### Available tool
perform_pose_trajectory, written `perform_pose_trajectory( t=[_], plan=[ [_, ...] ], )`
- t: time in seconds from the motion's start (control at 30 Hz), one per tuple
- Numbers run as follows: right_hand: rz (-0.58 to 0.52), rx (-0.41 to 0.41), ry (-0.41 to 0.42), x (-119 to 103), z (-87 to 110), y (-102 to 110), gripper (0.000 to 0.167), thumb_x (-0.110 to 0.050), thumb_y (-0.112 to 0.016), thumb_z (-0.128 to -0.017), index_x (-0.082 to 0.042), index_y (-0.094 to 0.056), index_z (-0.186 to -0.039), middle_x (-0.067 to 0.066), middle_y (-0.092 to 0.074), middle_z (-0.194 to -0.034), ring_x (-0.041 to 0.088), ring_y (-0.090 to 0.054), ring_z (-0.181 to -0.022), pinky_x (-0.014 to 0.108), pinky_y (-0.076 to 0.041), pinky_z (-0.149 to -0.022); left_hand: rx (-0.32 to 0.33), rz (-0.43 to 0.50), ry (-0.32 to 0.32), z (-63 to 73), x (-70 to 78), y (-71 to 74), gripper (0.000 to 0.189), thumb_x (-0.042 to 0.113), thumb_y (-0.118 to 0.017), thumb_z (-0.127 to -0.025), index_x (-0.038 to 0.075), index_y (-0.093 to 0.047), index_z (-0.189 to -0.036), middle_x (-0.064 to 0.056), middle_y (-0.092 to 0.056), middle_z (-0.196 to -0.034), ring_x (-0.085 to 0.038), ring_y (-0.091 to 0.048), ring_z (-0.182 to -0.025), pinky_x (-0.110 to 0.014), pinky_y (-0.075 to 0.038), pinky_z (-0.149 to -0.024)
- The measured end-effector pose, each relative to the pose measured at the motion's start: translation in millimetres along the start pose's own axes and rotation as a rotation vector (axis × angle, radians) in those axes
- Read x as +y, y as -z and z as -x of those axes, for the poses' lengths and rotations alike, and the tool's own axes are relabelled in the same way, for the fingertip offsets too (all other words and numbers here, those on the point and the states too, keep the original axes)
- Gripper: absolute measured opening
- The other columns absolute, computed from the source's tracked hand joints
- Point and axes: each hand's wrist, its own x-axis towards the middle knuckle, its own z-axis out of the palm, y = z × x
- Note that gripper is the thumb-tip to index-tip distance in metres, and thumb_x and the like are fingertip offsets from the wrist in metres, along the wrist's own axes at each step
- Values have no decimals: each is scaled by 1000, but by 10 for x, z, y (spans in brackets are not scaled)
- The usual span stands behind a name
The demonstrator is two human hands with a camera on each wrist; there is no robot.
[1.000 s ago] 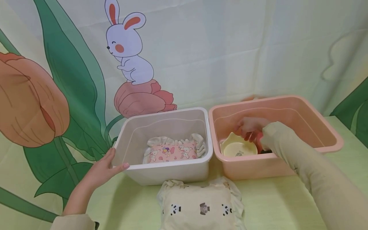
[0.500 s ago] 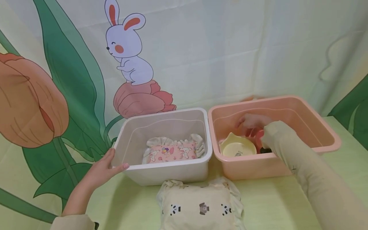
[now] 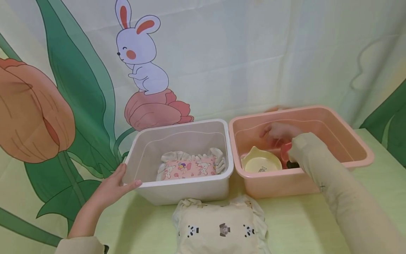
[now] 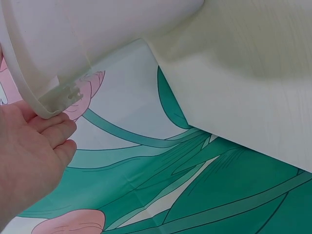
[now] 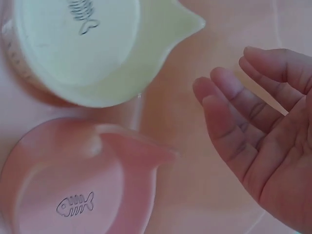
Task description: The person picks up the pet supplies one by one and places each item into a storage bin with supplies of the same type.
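Note:
My left hand (image 3: pixel 109 188) grips the left front corner of the white bin (image 3: pixel 187 192), its thumb over the rim; in the left wrist view its fingers (image 4: pixel 58 131) curl at the rim's outside. Within the pink bin (image 3: pixel 282 185), my right hand (image 3: pixel 280 132) hangs near two bowls and holds nothing. The right wrist view shows its fingers loosely bent, apart from both bowls. The yellow bowl (image 3: pixel 262 162) has a pointed ear and a fishbone print. Beside it sits a matching pink bowl (image 5: pixel 83 195), mostly hidden by my sleeve in the head view.
A pink rabbit-print pillow (image 3: pixel 190 168) with ruffles lies in the white bin. A cream pillow (image 3: pixel 222 225) with animal faces lies on the green tabletop (image 3: pixel 295 222) in front. Near the pink bowl is a small dark thing (image 3: pixel 292 164), its kind unclear. A printed cloth (image 3: pixel 222 63) hangs behind.
My right hand has drawn slightly up and back from the yellow bowl's edge, and more of the pink bowl shows. My left hand has stayed on the white bin.

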Motion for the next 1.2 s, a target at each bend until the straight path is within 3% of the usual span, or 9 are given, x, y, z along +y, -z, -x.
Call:
perform_pose_trajectory(
  t=[0.17, 0.27, 0.47, 0.53, 0.6, 0.67, 0.73, 1.2],
  plan=[
    [74, -63, 112, -41, 39, 5, 18, 1, -33, -72, -3, -45, -84, 1, -37, -68, 19, -23, -52, 27, -22, -45, 6, 2, -8, -4, -8, -13, 95, 56, -48, -82, -2, -1, -140, -27, -4, -145, -49, -27, -123, -64, -27, -91],
    [96, -72, 172, -43, 51, 31, 29, 1, -32, -76, 3, -48, -100, 2, -47, -84, 18, -29, -55, 26, -24, -50, 10, 2, -11, -12, -19, -17, 94, 56, -48, -83, -2, -1, -140, -27, -4, -145, -49, -28, -123, -64, -28, -91],
    [183, -62, 225, -69, 17, 103, 30, 0, -38, -76, 2, -50, -103, 2, -37, -65, 19, -30, -54, 29, -30, -50, 12, 0, -11, -11, -21, -18, 94, 56, -48, -83, -2, -1, -140, -27, -5, -145, -49, -28, -123, -64, -28, -91],
    [209, -57, 232, -89, 15, 129, 37, -3, -42, -78, -3, -50, -114, 5, -44, -71, 21, -38, -60, 31, -39, -56, 10, 0, -10, -6, -16, -20, 94, 56, -48, -83, -2, -1, -140, -27, -5, -145, -49, -29, -123, -64, -28, -91],
    [220, -55, 233, -110, 15, 149, 40, -6, -47, -80, -7, -48, -120, 9, -52, -92, 24, -46, -73, 35, -45, -67, 9, 0, -10, -4, -12, -19, 94, 56, -48, -83, -2, -1, -140, -27, -5, -145, -49, -29, -123, -64, -29, -91],
    [220, -61, 236, -130, 19, 165, 43, -9, -49, -81, -9, -46, -124, 11, -50, -115, 28, -49, -89, 40, -46, -77, 8, 0, -9, -2, -7, -18, 94, 56, -48, -83, -2, -1, -140, -27, -5, -145, -49, -29, -123, -63, -29, -91],
    [208, -63, 234, -147, 22, 176, 43, -10, -50, -81, -9, -46, -124, 12, -46, -124, 31, -49, -97, 42, -46, -82, 6, 0, -7, -1, -4, -16, 94, 56, -48, -83, -2, -1, -140, -27, -5, -145, -49, -28, -123, -64, -28, -91],
    [192, -50, 230, -248, 63, 196, 40, -12, -51, -85, -6, -48, -124, 17, -46, -125, 36, -50, -103, 44, -45, -86, 9, 2, -2, -9, 11, -11, 95, 57, -47, -82, -2, -1, -140, -27, -5, -145, -48, -28, -123, -64, -28, -91]
  ],
)
